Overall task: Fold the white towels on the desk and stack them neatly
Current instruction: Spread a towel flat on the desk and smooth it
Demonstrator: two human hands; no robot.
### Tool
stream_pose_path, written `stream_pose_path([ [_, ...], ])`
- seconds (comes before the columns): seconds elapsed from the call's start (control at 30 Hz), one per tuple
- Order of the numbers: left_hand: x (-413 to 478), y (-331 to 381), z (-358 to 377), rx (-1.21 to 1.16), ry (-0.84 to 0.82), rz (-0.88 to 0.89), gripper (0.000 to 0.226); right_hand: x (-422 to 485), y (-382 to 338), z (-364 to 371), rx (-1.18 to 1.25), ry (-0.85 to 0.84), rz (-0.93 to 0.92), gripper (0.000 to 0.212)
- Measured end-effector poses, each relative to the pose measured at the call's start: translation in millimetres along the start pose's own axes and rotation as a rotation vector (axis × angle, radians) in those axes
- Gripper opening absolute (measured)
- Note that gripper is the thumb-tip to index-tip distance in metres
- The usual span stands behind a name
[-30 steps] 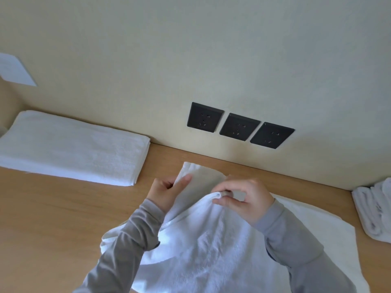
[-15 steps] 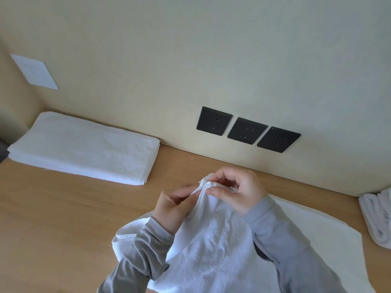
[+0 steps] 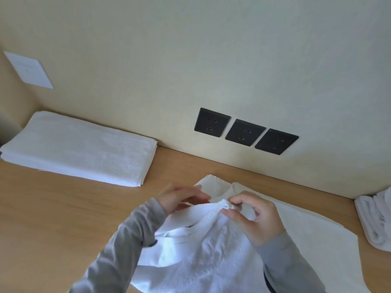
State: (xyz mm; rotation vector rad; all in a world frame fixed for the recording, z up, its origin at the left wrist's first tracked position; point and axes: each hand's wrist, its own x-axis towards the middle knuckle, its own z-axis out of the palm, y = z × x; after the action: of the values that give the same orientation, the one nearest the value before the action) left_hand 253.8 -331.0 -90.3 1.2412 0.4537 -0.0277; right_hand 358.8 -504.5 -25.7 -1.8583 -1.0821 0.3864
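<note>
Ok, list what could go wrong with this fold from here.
1. The right hand pinches only a small bunched bit of the towel; it may slip out, or the bunching may leave creases in the fold.
2. The left hand is blurred and its grip unclear; if that side is loose, the edge may sag and land askew on the desk.

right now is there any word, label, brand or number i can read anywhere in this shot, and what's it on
No readable text anywhere in this view.
white wall plate: one small dark mark, too blurred to read.
three black sockets: only pin holes, no lettering shows.
folded towels, unfolded towel, rolled towels: no tag, brand or print visible.
</note>
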Motion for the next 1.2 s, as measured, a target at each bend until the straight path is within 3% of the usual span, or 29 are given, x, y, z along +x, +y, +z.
stream_pose_path([
  [0.1, 61.1, -9.6, -11.3, 0.343, 0.371, -0.256, 0.026, -12.5, 2.7, -5.5, -0.006, -0.012, 0.002, 0.018],
  [0.2, 99.8, -27.1, -5.8, 0.748, 0.39, -0.53, 0.046, -20.1, 6.0, -7.6, -0.009, -0.034, 0.019, 0.012],
  [0.27, 113.6, -37.9, -0.1, 0.795, 0.408, -0.58, 0.055, -19.4, 9.6, -10.0, -0.02, -0.017, 0.049, 0.011],
  [0.37, 124.6, -40.0, 9.0, 0.659, 0.404, -0.646, 0.06, -13.8, 15.2, -12.2, -0.036, 0.024, 0.087, 0.018],
  [0.47, 124.1, -38.9, 8.6, 0.518, 0.307, -0.662, 0.048, -7.4, 18.1, -9.4, -0.039, 0.042, 0.11, 0.025],
  [0.57, 112.0, -48.1, 8.6, 0.698, 0.231, -0.663, 0.045, -2.9, 20.8, -6.3, -0.037, 0.038, 0.126, 0.018],
  [0.73, 96.7, -72.6, 24.9, 0.814, 0.381, -0.503, 0.045, -8.1, 26.2, -4.3, -0.068, 0.038, 0.143, 0.017],
  [0.83, 95.0, -81.3, 27.4, 1.102, 0.458, -0.458, 0.065, -14.7, 27.8, -4.1, -0.086, 0.033, 0.153, 0.015],
  [1.07, 112.4, -84.4, 20.8, 0.911, 0.444, -0.642, 0.042, -16.8, 25.7, -4.9, -0.093, 0.035, 0.171, 0.02],
  [1.2, 108.3, -76.4, 22.6, 0.954, 0.454, -0.506, 0.039, -13.8, 26.5, -3.5, -0.108, 0.03, 0.157, 0.014],
])
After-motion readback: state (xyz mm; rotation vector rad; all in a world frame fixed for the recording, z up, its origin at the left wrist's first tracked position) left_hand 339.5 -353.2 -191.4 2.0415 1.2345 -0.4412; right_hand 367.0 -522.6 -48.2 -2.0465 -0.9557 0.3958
